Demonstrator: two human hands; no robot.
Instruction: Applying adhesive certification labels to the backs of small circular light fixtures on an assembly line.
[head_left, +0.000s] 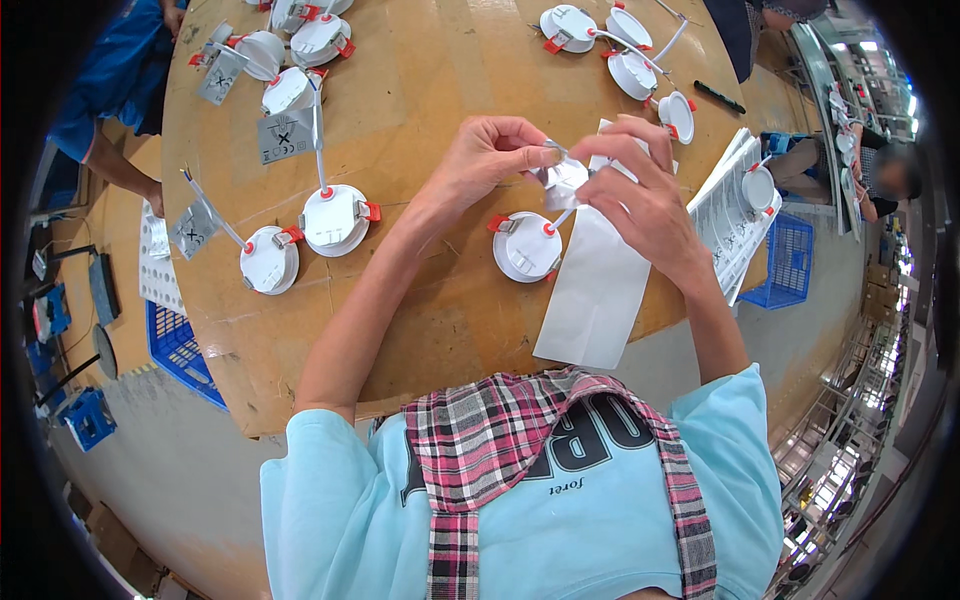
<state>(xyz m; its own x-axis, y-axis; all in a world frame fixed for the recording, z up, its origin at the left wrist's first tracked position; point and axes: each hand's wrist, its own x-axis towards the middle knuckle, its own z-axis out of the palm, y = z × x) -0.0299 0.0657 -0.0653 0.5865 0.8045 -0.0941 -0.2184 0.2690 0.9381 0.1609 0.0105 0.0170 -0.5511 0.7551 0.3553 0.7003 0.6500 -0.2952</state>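
Over the table, my left hand point(495, 160) pinches a shiny silver label point(566, 180) between thumb and fingers. My right hand point(640, 190) closes on the label's other side, its fingers slightly blurred. The label is folded around or beside the white cable of a round white downlight point(527, 247); exactly how is hidden by my fingers. This downlight lies back side up, with red-tipped clips. A strip of white paper point(596, 290) lies under my right hand. To the left are two more downlights point(336, 222), whose upright cables carry silver labels point(287, 137).
Several more downlights point(320, 40) lie at the far left, others point(632, 75) at the far right near a black marker point(719, 97). Label sheets point(735, 215) hang over the right edge. Blue baskets point(785, 262) stand by both sides. A person in blue point(115, 85) is at the left.
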